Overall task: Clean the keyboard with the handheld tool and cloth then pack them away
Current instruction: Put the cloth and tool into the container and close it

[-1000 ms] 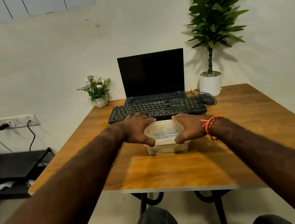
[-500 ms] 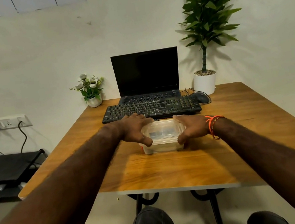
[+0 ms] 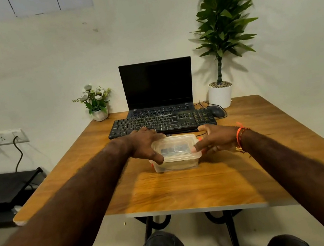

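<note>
**Both hands at a lidded plastic box in front of the keyboard**

A clear plastic container (image 3: 175, 152) with its lid on sits at the centre of the frame on a wooden table (image 3: 189, 187). The left hand (image 3: 144, 145) grips its left end, thumb curled down over the near edge of the lid and fingers round the far side. The right hand (image 3: 216, 138) is at the right end with fingers spread, one fingertip touching the lid's right edge; a firm grip cannot be made out. An orange thread band (image 3: 240, 133) circles the right wrist.

Just above the container lies a black keyboard (image 3: 162, 122), with an open laptop (image 3: 158, 84) directly above it, its screen dark. A mouse (image 3: 217, 111) lies right of the keyboard. A tall potted plant (image 3: 223, 18) stands upper right, a small flower pot (image 3: 96, 101) left of the laptop. What the container holds is blurred.
</note>
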